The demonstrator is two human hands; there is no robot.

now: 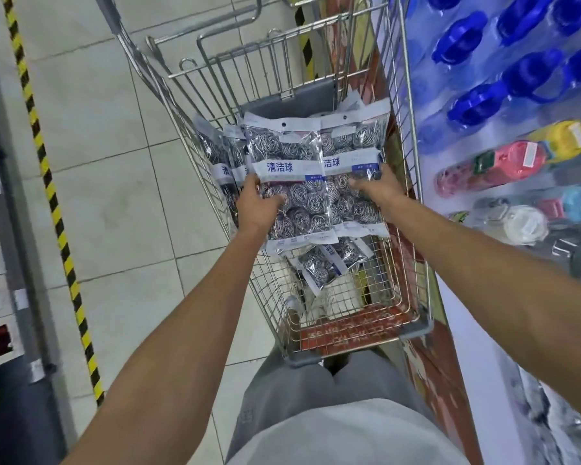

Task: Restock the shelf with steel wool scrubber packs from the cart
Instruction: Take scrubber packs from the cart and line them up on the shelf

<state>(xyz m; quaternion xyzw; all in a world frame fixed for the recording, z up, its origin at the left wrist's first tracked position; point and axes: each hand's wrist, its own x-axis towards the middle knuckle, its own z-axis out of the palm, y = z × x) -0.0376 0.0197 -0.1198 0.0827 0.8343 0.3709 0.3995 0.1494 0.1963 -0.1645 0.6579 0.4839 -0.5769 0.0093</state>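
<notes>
A wire shopping cart (413, 182) stands in front of me, holding several clear packs of steel wool scrubbers with white and blue labels. My left hand (254, 204) grips the left edge of the front pack (291, 176). My right hand (379, 193) holds the right side of the pack beside it (349, 152). Both packs are raised, upright, above the cart's floor. More packs (220, 152) lean at the cart's left side, and smaller ones (322, 263) lie on the bottom.
To the right runs a white shelf (477, 330) with blue-capped clear containers (530, 75) and coloured bottles (503, 166). On the left, a yellow-black floor stripe (52, 196) and the edge of another shelf unit (0, 263). Pale tiled floor lies between.
</notes>
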